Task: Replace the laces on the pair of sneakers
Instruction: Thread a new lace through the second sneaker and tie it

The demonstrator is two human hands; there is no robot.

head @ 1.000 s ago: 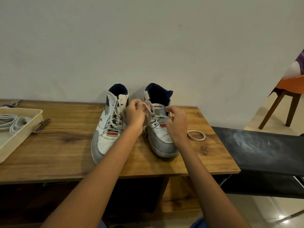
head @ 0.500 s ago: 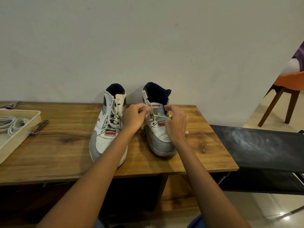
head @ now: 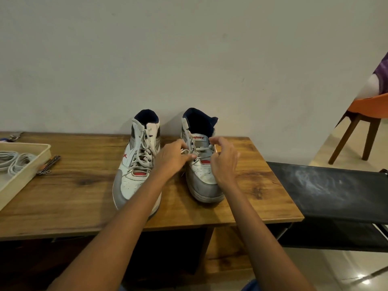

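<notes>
Wooden table (head: 84, 198), near edge bare. Left hand (head: 172, 159): fingers curled, pinching a loop of the lace (head: 185, 152) at the right sneaker (head: 202, 173). Right hand (head: 224, 162): loosely curled at the shoe's far side; whether it holds lace, cannot tell. Left sneaker (head: 136, 164): beside it, fully laced. Step judged: unthreading the old lace; next calls for drawing it free of the eyelets. Far left: tray (head: 25, 177) holding coiled spare laces (head: 15, 162).
</notes>
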